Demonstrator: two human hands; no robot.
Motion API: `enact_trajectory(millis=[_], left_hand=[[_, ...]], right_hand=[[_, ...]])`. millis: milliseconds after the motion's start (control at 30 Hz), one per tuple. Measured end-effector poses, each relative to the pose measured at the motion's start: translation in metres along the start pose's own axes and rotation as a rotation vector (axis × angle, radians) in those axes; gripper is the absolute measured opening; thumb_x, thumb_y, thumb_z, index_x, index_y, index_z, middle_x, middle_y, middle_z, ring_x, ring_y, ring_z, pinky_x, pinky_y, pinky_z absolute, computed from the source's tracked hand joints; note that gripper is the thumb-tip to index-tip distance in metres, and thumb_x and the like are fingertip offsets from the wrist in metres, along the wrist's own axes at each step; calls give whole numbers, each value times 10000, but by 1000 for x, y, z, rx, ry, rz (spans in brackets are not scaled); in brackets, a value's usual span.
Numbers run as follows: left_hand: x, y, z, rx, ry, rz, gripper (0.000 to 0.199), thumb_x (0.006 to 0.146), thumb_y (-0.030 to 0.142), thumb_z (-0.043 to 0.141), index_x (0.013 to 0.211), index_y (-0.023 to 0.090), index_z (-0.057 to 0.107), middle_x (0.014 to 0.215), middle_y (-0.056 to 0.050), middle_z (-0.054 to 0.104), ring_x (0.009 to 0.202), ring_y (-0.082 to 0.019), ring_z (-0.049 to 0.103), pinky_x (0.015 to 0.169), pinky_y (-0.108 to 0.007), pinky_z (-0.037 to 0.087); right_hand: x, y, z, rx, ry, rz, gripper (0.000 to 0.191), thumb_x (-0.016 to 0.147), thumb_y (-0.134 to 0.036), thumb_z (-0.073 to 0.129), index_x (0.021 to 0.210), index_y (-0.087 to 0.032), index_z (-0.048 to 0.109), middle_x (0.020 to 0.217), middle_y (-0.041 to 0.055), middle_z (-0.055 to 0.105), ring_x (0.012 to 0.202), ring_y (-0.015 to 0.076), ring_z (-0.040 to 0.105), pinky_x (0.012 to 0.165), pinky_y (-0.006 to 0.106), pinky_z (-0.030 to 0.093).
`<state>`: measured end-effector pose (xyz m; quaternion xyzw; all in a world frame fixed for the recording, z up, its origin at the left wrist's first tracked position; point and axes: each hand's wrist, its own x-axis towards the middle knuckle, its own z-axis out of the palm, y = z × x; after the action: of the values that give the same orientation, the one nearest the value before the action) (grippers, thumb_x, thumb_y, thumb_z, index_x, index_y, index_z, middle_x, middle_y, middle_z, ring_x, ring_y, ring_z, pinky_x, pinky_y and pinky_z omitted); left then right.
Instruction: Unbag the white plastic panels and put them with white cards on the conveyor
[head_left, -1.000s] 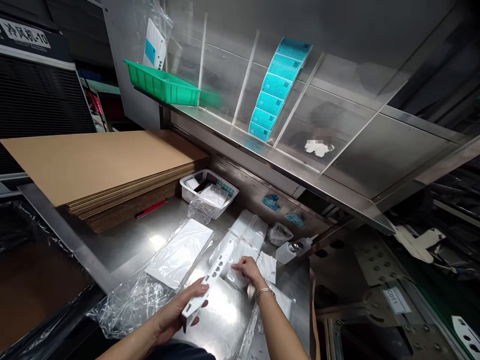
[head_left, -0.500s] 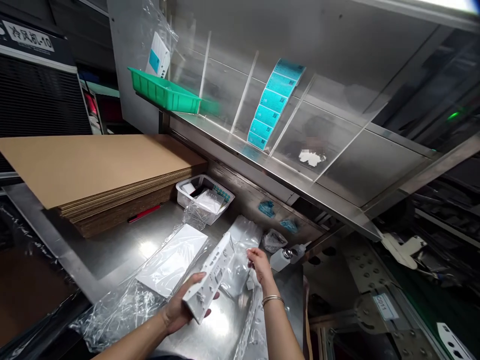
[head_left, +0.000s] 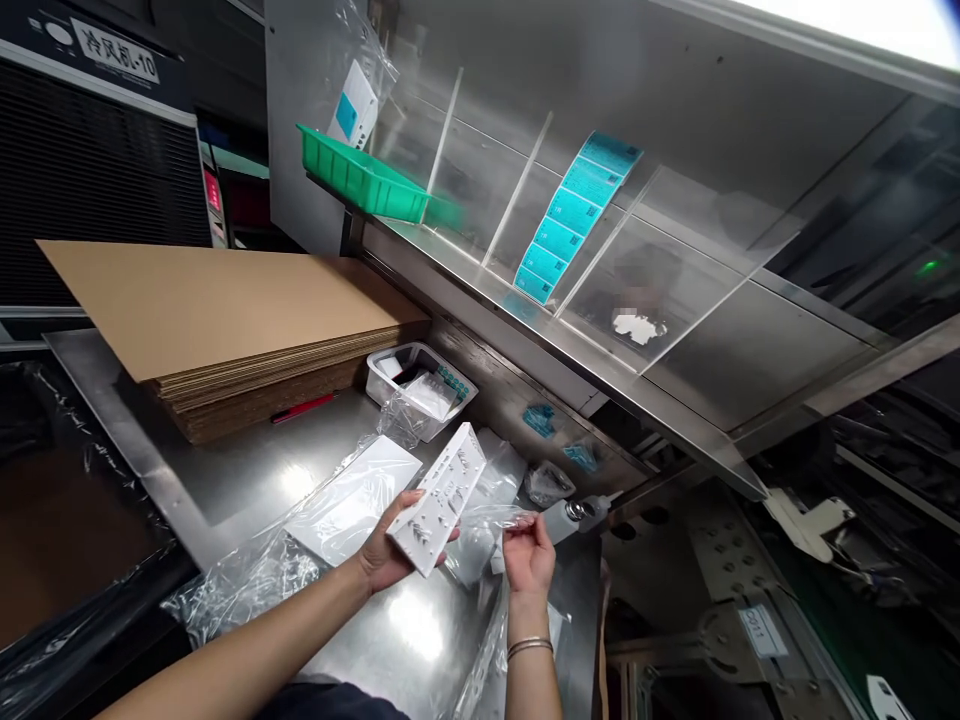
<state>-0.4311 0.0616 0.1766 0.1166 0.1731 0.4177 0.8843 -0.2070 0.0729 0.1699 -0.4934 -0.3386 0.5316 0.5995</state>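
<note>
My left hand grips a white plastic housing by its lower left edge. The housing is tilted, its inner side with small ribs and posts facing me. To the right, my right hand pinches the edge of a clear plastic bag, which spreads out behind the housing. A flat white panel in clear film lies on the metal table left of the housing. More crumpled clear film lies in front of that panel.
Stacked cardboard sheets and a red pen lie at the left. A white basket stands at the back, a dispenser bottle at the right. Above hang a metal shelf, a green tray and blue labels.
My left hand has raised the housing and turned its inner side more toward me. My right hand has moved slightly down, drawing the bag's edge out. The camera view has shifted.
</note>
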Motion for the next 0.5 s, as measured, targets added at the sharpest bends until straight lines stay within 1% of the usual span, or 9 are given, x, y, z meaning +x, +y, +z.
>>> enact_trajectory(millis=[100, 167, 233, 300, 333, 367, 400, 467, 500], left_hand=[[-26, 14, -7, 130, 64, -31, 696, 774, 462, 535, 1371, 216, 276, 1149, -127, 578, 1016, -325, 575, 722, -406, 479], [-42, 19, -8, 250, 59, -41, 721, 755, 421, 568, 1383, 228, 272, 1162, -111, 575, 1055, -317, 552, 756, -401, 472], [-53, 16, -4, 431, 37, -74, 759, 710, 383, 617, 1384, 250, 295, 1103, -85, 608, 1017, -304, 565, 782, -399, 463], [-56, 6, 3, 619, 51, -109, 790, 646, 347, 681, 1362, 261, 358, 1022, -67, 639, 949, -283, 588, 797, -375, 459], [-55, -1, 8, 667, 83, -114, 793, 620, 343, 705, 1344, 259, 393, 1007, -66, 643, 930, -275, 592, 792, -357, 462], [-52, -6, 12, 666, 125, -123, 776, 610, 366, 713, 1322, 257, 426, 1000, -69, 645, 913, -273, 596, 774, -349, 468], [-48, -11, 16, 606, 153, -152, 744, 619, 417, 699, 1299, 248, 452, 994, -78, 644, 900, -278, 597, 752, -361, 477], [-40, -14, 23, 341, 146, -241, 672, 662, 552, 611, 1237, 223, 498, 941, -95, 647, 857, -299, 598, 707, -433, 489], [-37, -14, 26, 177, 112, -277, 642, 685, 603, 554, 1192, 210, 522, 900, -96, 649, 832, -304, 599, 700, -478, 487]], right_hand=[[3, 6, 3, -7, 101, -23, 391, 642, -539, 661, 639, -215, 442, 542, -66, 407, 451, 77, 398, 429, 210, 367], [3, 12, 9, -50, 156, -20, 358, 630, -497, 686, 686, -211, 477, 507, -90, 359, 386, 61, 327, 356, 187, 270], [-1, 14, 17, -102, 192, -50, 339, 667, -511, 644, 755, -207, 521, 478, -104, 319, 356, 61, 285, 334, 189, 221], [-9, 11, 24, -150, 200, -105, 330, 713, -515, 598, 818, -203, 564, 469, -97, 341, 363, 71, 303, 352, 207, 255], [-14, 8, 27, -194, 174, -138, 315, 720, -494, 605, 830, -200, 589, 483, -81, 400, 389, 81, 354, 385, 219, 306], [-19, 5, 30, -276, 119, -189, 287, 721, -463, 622, 831, -198, 617, 524, -53, 483, 442, 99, 431, 445, 235, 367], [-24, 3, 32, -392, 49, -264, 252, 722, -425, 638, 830, -197, 644, 599, -16, 569, 528, 128, 513, 530, 254, 420], [-31, 1, 36, -661, -54, -462, 196, 753, -359, 624, 852, -198, 677, 798, 54, 669, 742, 194, 607, 713, 296, 456], [-32, 3, 38, -778, -67, -557, 196, 786, -343, 586, 881, -199, 680, 872, 71, 681, 815, 212, 618, 770, 310, 453]])
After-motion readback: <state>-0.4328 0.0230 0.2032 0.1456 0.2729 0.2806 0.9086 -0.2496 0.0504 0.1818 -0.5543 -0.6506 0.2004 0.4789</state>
